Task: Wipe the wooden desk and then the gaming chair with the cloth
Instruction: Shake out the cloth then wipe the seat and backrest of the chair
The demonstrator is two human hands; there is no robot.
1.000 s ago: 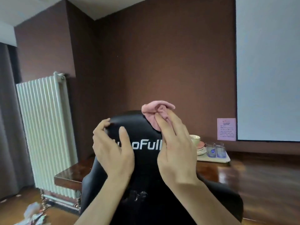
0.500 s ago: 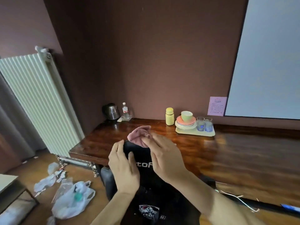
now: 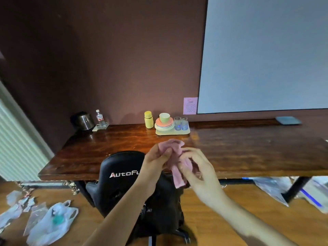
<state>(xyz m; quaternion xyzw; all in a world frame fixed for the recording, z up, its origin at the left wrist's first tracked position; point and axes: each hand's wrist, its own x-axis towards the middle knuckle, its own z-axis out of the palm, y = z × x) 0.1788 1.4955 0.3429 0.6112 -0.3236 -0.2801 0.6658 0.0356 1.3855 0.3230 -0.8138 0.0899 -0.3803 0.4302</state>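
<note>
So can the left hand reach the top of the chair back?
Probably yes: the left hand, gripping the cloth, is just beside the chair back with nothing between.

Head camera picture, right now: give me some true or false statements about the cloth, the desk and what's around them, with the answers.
1. Both the left hand and the right hand hold the pink cloth. True.
2. A kettle stands at the far left corner of the desk. True.
3. The cloth is spread flat on the desk. False: it is bunched up between the hands, in front of the chair.
4. The tray sits on the chair. False: it stands on the desk, at the far edge.
5. Plastic bags lie on the floor left of the chair. True.
</note>
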